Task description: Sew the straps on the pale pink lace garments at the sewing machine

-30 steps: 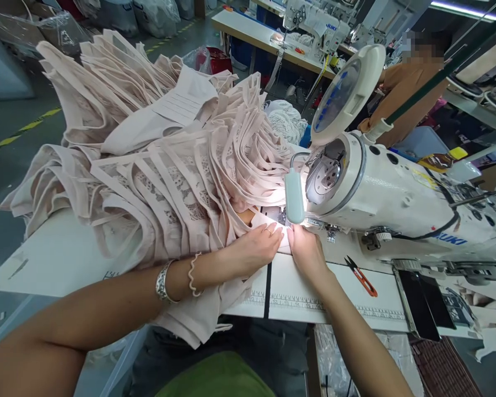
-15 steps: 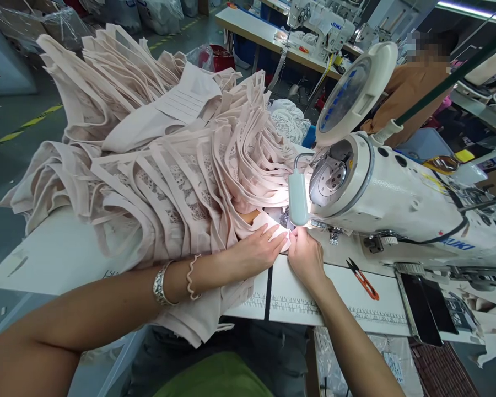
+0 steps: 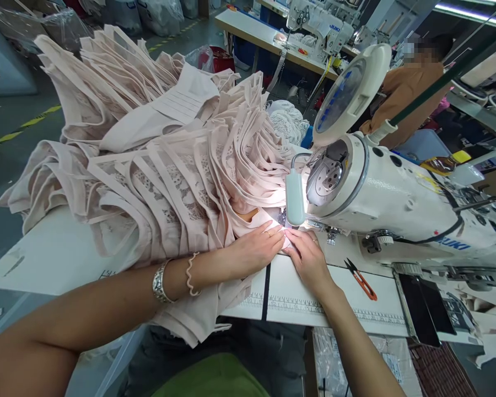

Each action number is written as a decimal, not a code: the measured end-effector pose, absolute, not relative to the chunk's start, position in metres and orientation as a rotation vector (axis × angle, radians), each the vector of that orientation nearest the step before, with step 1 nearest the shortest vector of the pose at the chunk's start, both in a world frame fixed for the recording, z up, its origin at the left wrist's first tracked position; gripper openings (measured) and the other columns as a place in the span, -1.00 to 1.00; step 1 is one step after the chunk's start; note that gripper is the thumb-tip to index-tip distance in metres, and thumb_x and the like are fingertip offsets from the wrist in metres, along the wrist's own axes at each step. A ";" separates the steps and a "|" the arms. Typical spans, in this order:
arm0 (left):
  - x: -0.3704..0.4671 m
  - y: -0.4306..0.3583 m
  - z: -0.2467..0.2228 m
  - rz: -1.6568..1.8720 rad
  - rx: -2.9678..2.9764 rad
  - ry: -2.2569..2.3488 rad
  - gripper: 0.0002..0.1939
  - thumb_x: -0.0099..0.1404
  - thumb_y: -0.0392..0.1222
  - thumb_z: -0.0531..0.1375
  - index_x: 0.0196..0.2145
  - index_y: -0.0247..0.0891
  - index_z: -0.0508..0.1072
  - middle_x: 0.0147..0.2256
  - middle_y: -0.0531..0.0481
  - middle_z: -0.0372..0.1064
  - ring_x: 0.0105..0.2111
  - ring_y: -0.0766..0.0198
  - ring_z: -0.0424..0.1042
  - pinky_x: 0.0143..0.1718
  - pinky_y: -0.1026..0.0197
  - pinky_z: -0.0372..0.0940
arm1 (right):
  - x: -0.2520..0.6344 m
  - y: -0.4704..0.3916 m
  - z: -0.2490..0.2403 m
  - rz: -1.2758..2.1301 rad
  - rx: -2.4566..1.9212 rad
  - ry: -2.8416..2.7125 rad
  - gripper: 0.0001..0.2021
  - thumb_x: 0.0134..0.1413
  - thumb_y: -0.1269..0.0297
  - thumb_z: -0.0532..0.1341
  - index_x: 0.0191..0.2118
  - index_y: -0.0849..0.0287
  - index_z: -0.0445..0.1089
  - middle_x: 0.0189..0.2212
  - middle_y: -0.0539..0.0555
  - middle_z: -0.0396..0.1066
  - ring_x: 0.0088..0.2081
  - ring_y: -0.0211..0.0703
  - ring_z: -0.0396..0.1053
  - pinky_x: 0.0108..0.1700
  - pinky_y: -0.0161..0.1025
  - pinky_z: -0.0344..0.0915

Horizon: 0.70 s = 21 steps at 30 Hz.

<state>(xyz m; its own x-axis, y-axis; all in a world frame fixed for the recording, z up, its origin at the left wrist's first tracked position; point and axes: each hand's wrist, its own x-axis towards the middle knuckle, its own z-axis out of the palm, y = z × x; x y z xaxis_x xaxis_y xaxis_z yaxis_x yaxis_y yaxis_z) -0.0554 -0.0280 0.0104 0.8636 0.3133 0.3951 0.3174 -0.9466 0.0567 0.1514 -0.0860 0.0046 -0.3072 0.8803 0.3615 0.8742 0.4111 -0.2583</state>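
Note:
A pale pink garment piece (image 3: 265, 216) lies under the lit head of the sewing machine (image 3: 380, 187). My left hand (image 3: 258, 245) rests over its near edge, fingers together and closed on the cloth; the thumb is hidden. Close beside it, my right hand (image 3: 308, 255) holds the edge of the same piece between thumb and forefinger, the other fingers stretched forward. The fingertips of both hands nearly meet just below the small pale green lamp (image 3: 295, 197). The needle area behind the lamp is mostly hidden.
A big heap of pink lace-trimmed garments (image 3: 161, 182) covers the left of the table. Orange-handled thread snips (image 3: 361, 280) lie right of my right hand. A magnifier (image 3: 351, 94) stands above the machine head. A person in a brown top (image 3: 413, 96) sits beyond.
My right hand has unfolded from a tight pinch, its fingers now extended along the fabric edge. My left hand has barely moved. The view has shifted slightly.

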 end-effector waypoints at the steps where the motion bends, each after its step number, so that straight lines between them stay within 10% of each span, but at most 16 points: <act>1: -0.056 -0.028 0.012 -0.650 -3.036 -0.549 -0.70 0.47 -0.45 -0.12 -0.05 -0.44 0.36 -0.08 -0.19 0.41 -0.01 0.14 0.35 0.13 0.06 0.17 | 0.150 -0.085 0.005 -0.004 -1.495 -2.243 -0.68 0.34 0.24 0.09 0.12 0.12 0.39 0.02 0.16 0.46 0.05 -0.02 0.36 0.16 0.01 0.29; 8: -0.052 -0.025 0.018 -0.488 -3.045 -0.621 -0.80 0.30 -0.53 0.03 -0.35 -0.36 0.39 -0.34 -0.14 0.37 -0.30 0.14 0.32 -0.26 0.13 0.24 | 0.143 -0.082 0.009 -0.329 -1.667 -2.304 -0.66 0.34 0.36 0.00 0.06 0.18 0.46 -0.10 0.20 0.48 -0.06 -0.01 0.37 0.02 -0.07 0.31; 21: -0.037 -0.032 0.008 -0.509 -2.909 -0.484 -0.69 0.41 -0.50 -0.07 -0.08 -0.57 0.43 -0.18 -0.30 0.45 -0.19 0.12 0.41 -0.08 0.08 0.29 | 0.147 -0.075 -0.001 -0.248 -1.695 -2.306 -0.49 0.28 0.53 -0.14 0.17 0.19 0.37 -0.15 0.17 0.52 -0.13 -0.05 0.41 0.06 -0.03 0.25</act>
